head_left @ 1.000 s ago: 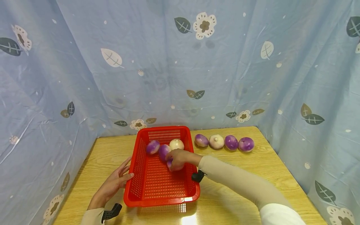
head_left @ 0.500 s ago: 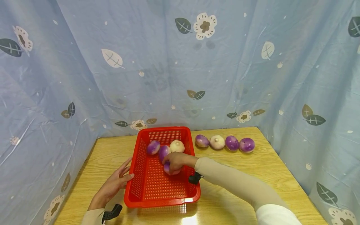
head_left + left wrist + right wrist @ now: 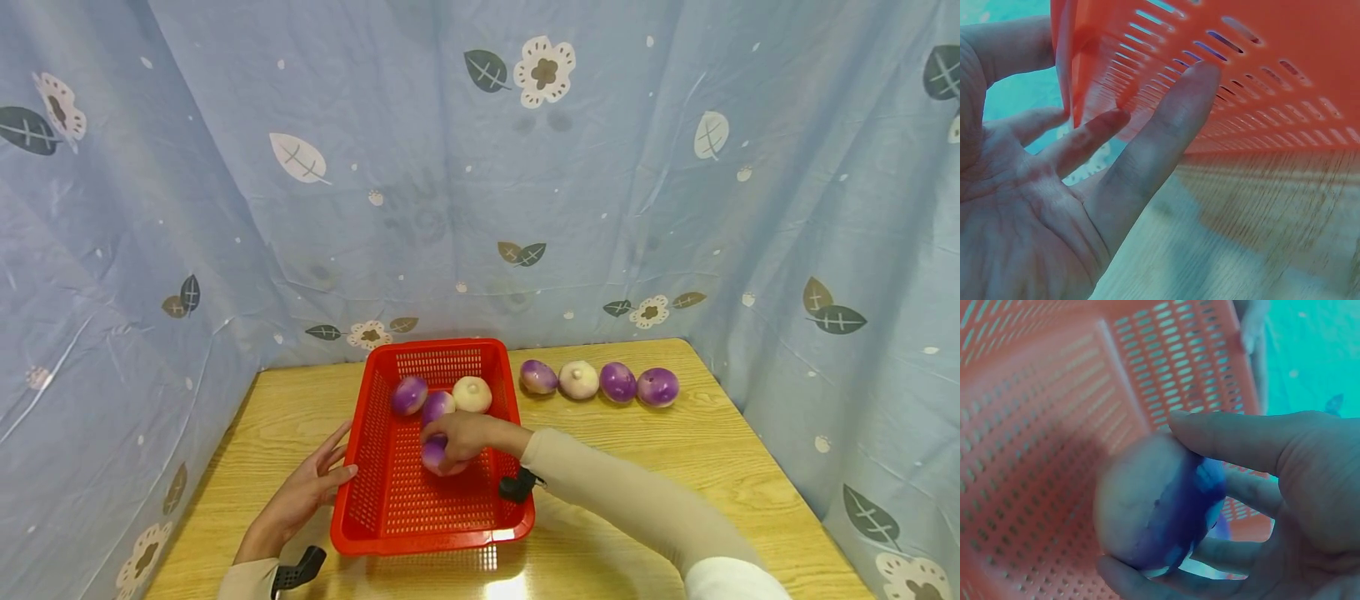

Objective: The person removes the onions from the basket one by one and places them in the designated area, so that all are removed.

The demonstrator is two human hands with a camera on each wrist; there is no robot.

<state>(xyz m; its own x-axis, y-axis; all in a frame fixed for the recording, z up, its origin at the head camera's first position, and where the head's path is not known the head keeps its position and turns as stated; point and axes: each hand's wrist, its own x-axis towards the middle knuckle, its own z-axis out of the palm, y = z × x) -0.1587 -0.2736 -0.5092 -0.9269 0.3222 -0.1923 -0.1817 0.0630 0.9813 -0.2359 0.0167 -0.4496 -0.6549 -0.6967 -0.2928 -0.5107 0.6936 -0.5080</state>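
Observation:
My right hand (image 3: 461,435) grips a purple-and-white turnip (image 3: 1160,503) inside the red plastic basket (image 3: 435,540), with thumb and fingers around its sides. Just behind that hand sit a purple turnip (image 3: 438,407), partly covered by the fingers, and a whitish turnip (image 3: 472,394). Another purple turnip (image 3: 409,396) lies near the basket's far left side. At the left wall, my left hand (image 3: 296,493) holds the basket, its thumb over the rim and its fingers spread against the slotted outer side, as the left wrist view shows.
Right of the basket, several turnips stand in a row along the back of the wooden table (image 3: 600,467): purple ones (image 3: 618,382) and a whitish one (image 3: 578,380). A blue patterned curtain (image 3: 420,208) hangs behind and along both sides.
My right hand has moved left and slightly nearer within the basket, carrying the purple-and-white turnip away from the whitish one. The left hand has stayed at the basket's rim.

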